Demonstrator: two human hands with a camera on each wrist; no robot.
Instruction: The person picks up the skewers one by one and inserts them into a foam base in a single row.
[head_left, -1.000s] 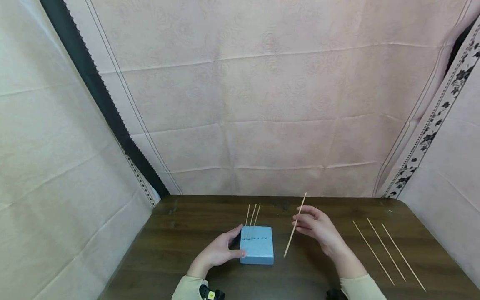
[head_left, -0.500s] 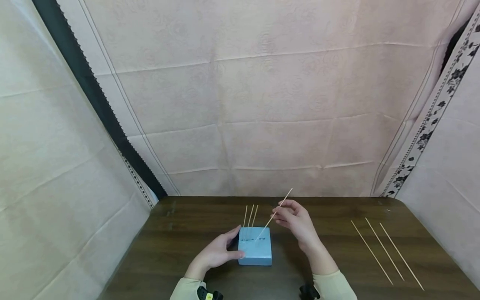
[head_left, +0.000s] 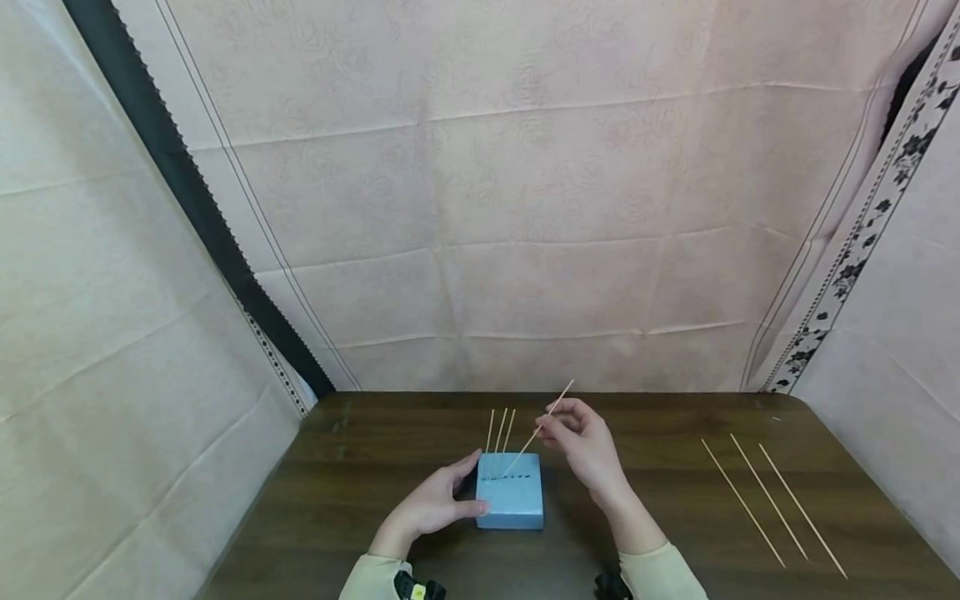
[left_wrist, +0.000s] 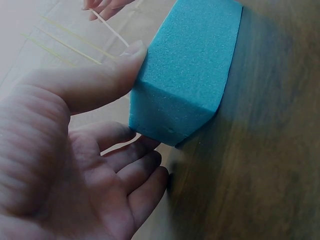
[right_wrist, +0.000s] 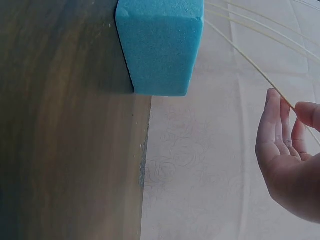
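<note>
- Blue foam, by the look of it, forms the block point(head_left: 510, 510) in my head view; it sits on the table point(head_left: 360, 483), and I judge it light, slightly soft and easy to dent, so a wide, gentle hold on its sides suits it, clear of the row of dark marks point(head_left: 519, 477) on top
- Left of the block, the left hand point(head_left: 435, 504) grips that side, thumb at the near corner and forefinger at the far one
- Right of the block and above it, the right hand point(head_left: 588, 446) pinches a thin stick point(head_left: 528, 442) that slants down over the block's top; I can't tell whether its tip has gone in
- At the block's far left, three standing sticks point(head_left: 502, 430) lean a little; well to the block's right, three loose sticks point(head_left: 769, 497) lie apart
- In the left wrist view I see the thumb against the block's edge and the other fingers bent beneath it
- In the right wrist view thumb and fingertips grasp the stick well out from the block; it is probably stiff but snappable, so I'd favour a lower pinch, closer to the foam
</note>
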